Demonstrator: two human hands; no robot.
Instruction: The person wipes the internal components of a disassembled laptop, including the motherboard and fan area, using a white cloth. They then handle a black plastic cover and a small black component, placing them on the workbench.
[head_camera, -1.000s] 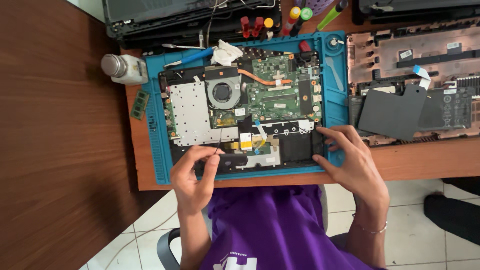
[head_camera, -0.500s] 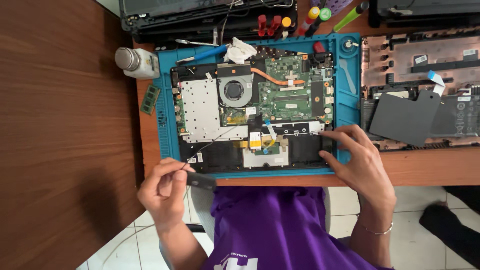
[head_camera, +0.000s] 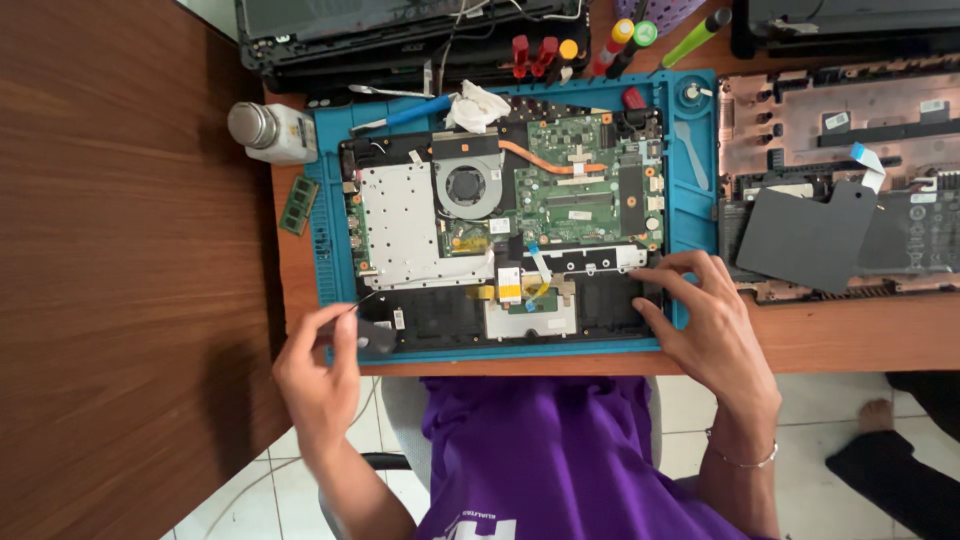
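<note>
Now my left hand (head_camera: 318, 372) pinches a small dark part (head_camera: 376, 337) off the laptop's (head_camera: 500, 240) lower-left corner; right hand (head_camera: 706, 322), fingers spread, empty, presses its right edge. White bottle (head_camera: 272, 132) upper left of blue mat (head_camera: 692, 215).

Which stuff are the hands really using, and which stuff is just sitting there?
In use: opened laptop on the blue mat; small dark part in the left hand; right hand on the laptop's edge.

Lying about: white bottle, memory stick, markers, second laptop shell.
</note>
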